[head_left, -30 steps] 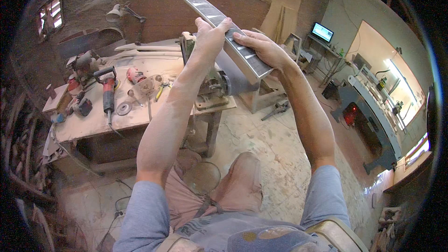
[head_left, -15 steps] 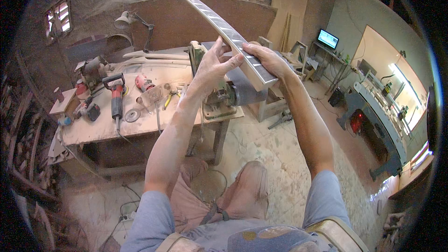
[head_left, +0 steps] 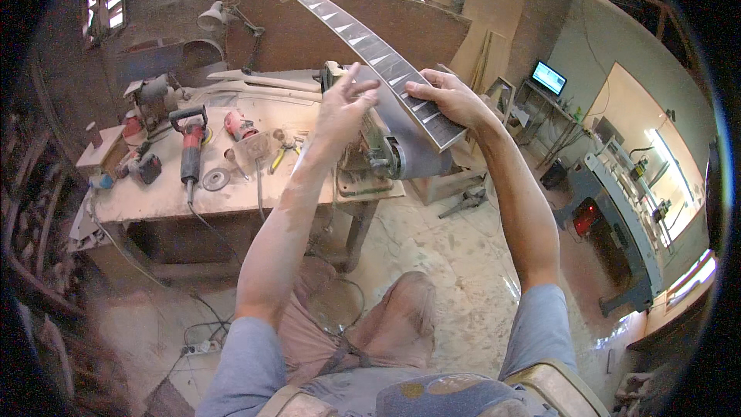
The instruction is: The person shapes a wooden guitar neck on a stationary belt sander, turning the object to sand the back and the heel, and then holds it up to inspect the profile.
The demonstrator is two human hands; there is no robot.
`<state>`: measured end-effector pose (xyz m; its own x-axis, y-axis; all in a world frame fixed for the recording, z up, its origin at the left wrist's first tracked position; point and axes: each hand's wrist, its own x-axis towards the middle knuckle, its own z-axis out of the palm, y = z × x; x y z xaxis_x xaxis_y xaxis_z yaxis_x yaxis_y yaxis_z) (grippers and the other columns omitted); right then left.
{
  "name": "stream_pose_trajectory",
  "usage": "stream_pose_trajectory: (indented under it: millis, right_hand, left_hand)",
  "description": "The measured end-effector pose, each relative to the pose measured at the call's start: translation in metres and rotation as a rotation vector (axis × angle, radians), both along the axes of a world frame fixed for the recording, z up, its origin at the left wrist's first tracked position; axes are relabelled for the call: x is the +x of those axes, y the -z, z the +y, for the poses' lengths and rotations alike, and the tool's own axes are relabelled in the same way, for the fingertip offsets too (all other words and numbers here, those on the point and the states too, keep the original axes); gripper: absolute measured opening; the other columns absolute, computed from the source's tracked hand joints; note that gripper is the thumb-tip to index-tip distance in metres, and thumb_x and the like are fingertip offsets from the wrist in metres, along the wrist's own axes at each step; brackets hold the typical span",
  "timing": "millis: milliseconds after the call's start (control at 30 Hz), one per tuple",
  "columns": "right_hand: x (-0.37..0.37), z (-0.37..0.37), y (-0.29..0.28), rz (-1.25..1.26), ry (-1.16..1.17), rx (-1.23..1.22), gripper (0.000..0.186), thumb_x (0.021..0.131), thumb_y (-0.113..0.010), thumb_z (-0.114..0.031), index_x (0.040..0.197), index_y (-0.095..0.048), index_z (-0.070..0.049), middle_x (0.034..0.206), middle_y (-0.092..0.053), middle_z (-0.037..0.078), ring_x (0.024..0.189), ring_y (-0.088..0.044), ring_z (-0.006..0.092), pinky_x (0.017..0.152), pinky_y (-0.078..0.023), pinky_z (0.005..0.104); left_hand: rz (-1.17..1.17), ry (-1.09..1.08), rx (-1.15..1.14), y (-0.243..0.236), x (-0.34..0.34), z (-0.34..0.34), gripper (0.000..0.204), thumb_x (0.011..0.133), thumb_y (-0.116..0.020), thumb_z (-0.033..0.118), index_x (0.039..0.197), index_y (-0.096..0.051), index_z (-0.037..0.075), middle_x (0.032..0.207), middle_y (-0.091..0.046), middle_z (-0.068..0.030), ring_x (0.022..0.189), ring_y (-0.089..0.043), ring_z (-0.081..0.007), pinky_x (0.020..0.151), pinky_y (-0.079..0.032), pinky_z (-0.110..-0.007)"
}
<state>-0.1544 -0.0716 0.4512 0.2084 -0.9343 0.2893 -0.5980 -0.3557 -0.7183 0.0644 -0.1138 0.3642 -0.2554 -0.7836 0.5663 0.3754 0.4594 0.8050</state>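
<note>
A guitar neck (head_left: 372,48) slants up and away to the left, its dark fretboard with pale pointed inlays facing me and the wider headstock end farthest off. My right hand (head_left: 451,99) grips it near its closer end, thumb across the fretboard and the other fingers mostly hidden beneath. My left hand (head_left: 345,110) hovers just left of the neck, fingers apart and holding nothing. Below both hands is a belt sander (head_left: 421,162) with a grey belt around a drum, at the right end of the workbench; the neck and right hand partly cover it.
On the dusty workbench (head_left: 154,205) lie a red and black angle grinder (head_left: 192,150), a grey disc (head_left: 216,179), yellow-handled pliers (head_left: 284,156) and other power tools. A desk lamp (head_left: 212,17) stands behind. Cables (head_left: 202,332) trail on the floor. At right stands a grey machine (head_left: 617,224).
The neck has rolled so that its fretboard turns more toward me, and its headstock now shows. My left hand has let go and moved slightly left; my right hand keeps its grip.
</note>
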Motion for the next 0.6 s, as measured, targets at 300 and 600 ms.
stream_pose_trajectory:
  millis: [300, 600]
  right_hand:
    - [0.015, -0.031, 0.008, 0.653, 0.091, -0.136, 0.048, 0.091, -0.069, -0.044, 0.112, -0.067, -0.001, 0.096, -0.07, 0.014, 0.088, -0.067, 0.0227, 0.08, -0.051, 0.0392]
    - [0.026, -0.06, 0.008, 0.763, 0.152, 0.041, 0.049, 0.098, -0.061, -0.045, 0.124, -0.054, -0.004, 0.121, -0.065, 0.021, 0.117, -0.061, 0.0292, 0.099, -0.045, 0.0433]
  left_hand:
    - [0.18, -0.246, 0.293, 0.108, 0.092, 0.008, 0.057, 0.098, -0.061, 0.012, 0.15, -0.041, -0.002, 0.12, -0.069, -0.0171, 0.094, -0.068, -0.0158, 0.09, -0.055, -0.03]
    - [0.13, -0.362, 0.503, 0.174, 0.132, 0.031, 0.058, 0.098, -0.061, 0.015, 0.151, -0.041, 0.002, 0.118, -0.071, -0.0141, 0.086, -0.066, -0.0114, 0.084, -0.054, -0.028]
